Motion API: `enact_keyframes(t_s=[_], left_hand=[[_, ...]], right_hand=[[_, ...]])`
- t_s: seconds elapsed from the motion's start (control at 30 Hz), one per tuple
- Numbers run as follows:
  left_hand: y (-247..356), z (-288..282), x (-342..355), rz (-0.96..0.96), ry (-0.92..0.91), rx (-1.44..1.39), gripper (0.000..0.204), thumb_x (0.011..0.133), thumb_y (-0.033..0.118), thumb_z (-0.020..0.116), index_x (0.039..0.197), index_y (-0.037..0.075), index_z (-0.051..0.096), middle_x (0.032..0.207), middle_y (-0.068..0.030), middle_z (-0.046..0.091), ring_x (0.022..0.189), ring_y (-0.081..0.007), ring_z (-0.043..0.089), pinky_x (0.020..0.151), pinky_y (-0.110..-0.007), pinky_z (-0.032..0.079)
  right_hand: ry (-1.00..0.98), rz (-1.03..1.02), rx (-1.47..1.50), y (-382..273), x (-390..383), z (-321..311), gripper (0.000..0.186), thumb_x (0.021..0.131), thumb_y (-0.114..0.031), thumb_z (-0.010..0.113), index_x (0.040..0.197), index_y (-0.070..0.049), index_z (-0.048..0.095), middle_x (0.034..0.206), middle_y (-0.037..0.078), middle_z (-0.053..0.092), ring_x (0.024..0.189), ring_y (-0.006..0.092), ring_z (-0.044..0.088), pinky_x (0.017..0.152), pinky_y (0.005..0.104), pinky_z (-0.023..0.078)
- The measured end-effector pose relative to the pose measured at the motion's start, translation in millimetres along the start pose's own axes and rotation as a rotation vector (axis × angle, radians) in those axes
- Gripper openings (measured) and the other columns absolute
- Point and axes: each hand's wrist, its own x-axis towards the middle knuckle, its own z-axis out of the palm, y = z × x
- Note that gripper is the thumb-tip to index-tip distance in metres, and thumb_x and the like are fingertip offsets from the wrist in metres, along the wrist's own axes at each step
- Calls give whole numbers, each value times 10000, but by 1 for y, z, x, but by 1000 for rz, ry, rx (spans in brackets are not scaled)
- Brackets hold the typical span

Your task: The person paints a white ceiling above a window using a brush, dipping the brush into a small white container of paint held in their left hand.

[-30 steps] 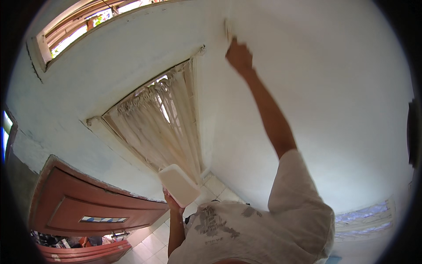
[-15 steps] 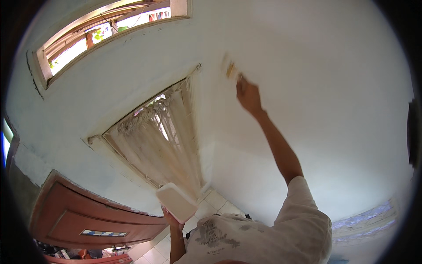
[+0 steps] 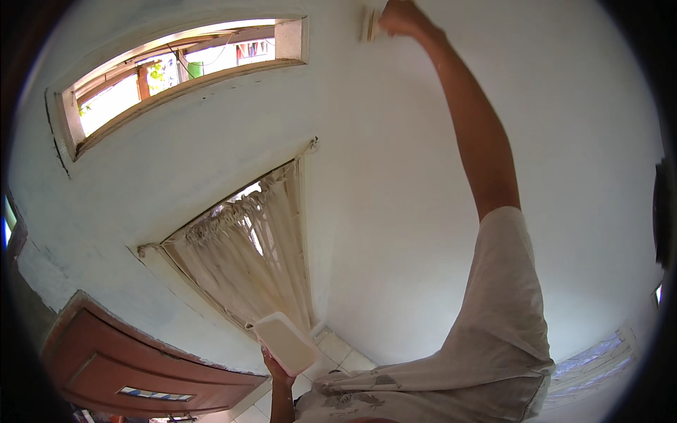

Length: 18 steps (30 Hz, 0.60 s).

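High up against the pale wall (image 3: 409,141), my right hand (image 3: 404,19) is closed around a paintbrush (image 3: 368,25). The brush is somewhat blurred, with its head near the corner where two walls meet; whether the bristles touch the wall I cannot tell. My right arm is stretched far upward. Low down, my left hand (image 3: 279,368) grips a shallow white rectangular tub (image 3: 288,344) with rounded corners, held tilted beneath the curtain (image 3: 247,247). The tub's inside looks whitish.
A gathered beige curtain hangs on a string across a window left of the corner. Above it is a long framed opening (image 3: 190,81). A reddish-brown door (image 3: 141,359) stands at lower left, with pale floor tiles (image 3: 335,349) below. A dark object (image 3: 661,211) is at the right rim.
My right hand has risen with the paintbrush along the wall near the corner, the arm straightening. The tub sits slightly lower in the picture, still in my left hand.
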Motion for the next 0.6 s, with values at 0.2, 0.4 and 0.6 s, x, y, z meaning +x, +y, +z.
enact_keyframes(t_s=[0.2,0.4,0.6], left_hand=[[9,-14,1,7,-10,-6,580,976,562,471,1378,144,479,1278,-64,586,1158,-261,596,957,-461,523],[9,2,10,-11,-70,-72,592,974,553,469,1405,147,460,1304,-72,579,1174,-278,591,966,-493,518],[23,10,2,27,-82,-48,602,976,556,451,1420,149,448,1334,-66,568,1203,-294,578,981,-525,506]], right_hand=[[-126,42,67,-81,-129,127,318,775,-152,632,1032,31,669,998,282,672,1003,417,661,860,491,558],[-368,-137,9,-51,-148,164,362,787,-243,639,1001,47,666,1013,280,658,1006,405,650,908,499,513],[375,-94,-81,-34,4,8,225,753,-198,657,809,9,724,849,237,714,833,398,703,790,456,571]])
